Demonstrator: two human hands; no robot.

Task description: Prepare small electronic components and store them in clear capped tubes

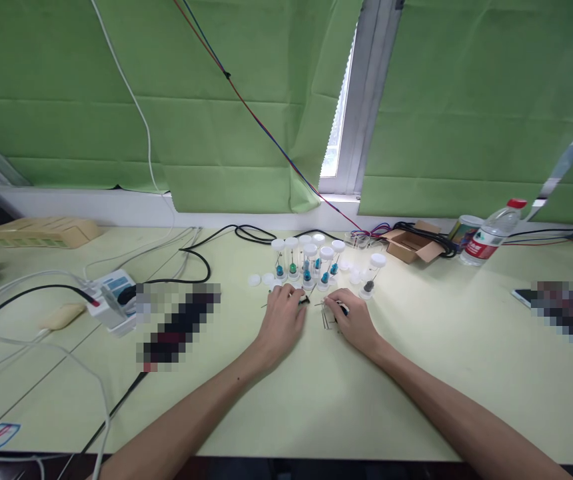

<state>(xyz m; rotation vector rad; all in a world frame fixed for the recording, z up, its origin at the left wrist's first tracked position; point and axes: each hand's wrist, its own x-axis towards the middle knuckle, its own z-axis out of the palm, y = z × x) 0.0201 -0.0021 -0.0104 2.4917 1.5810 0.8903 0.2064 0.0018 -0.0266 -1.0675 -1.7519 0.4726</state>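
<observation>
Both hands (282, 315) (350, 319) seemingly touch thin pins (327, 319) beneath the vials (309, 263).

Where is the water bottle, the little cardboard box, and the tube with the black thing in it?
water bottle (489, 241), head view, on its red label.
cardboard box (409, 245), head view, on its front flap.
tube with the black piece (370, 279), head view, on its clear lower body.

Capped vials (311, 261) on table (316, 400) behind both hands; bottle (491, 239) far right, power strip (114, 300) left.
</observation>
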